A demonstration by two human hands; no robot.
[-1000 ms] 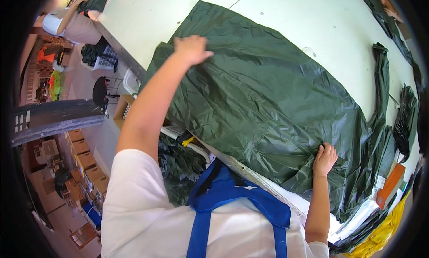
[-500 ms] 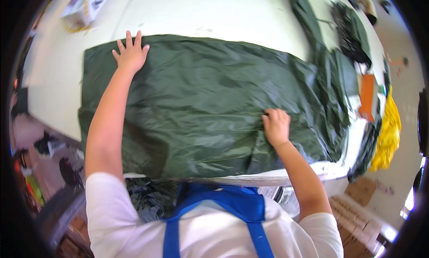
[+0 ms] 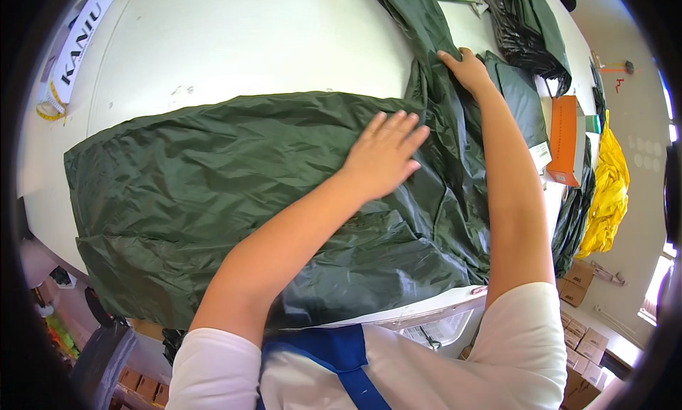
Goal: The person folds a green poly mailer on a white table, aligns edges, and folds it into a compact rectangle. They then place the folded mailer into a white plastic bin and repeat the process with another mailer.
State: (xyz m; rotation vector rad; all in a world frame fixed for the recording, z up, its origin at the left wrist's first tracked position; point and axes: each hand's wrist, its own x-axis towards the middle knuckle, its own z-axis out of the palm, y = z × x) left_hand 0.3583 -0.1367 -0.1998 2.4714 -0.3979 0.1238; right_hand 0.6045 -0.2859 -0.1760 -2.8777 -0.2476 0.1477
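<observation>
A wide, dark green garment (image 3: pixel 213 183) of thin, shiny, waterproof-looking material lies wrinkled across the white table, its near edge hanging over. One long, narrow part of it (image 3: pixel 415 23) runs off toward the far side. My left hand (image 3: pixel 383 154) rests palm down on the garment right of the middle, fingers spread, holding nothing. Farther off to the right, my right hand (image 3: pixel 467 70) has its fingers curled on the narrow part, gripping a fold of it. Bunched folds of the material lie between the two hands.
On the white table (image 3: pixel 177 48), a white box (image 3: pixel 78 44) stands far left beside a yellow measuring tape (image 3: pixel 51 103). To the right are folded dark green pieces (image 3: pixel 518 101), a black and green pile (image 3: pixel 533 30) and an orange box (image 3: pixel 565 137). Yellow material (image 3: pixel 611 190) hangs beyond.
My left hand has moved right from the garment's far left edge to right of its middle. My right hand has gone from the near side to the narrow part. The view has turned right.
</observation>
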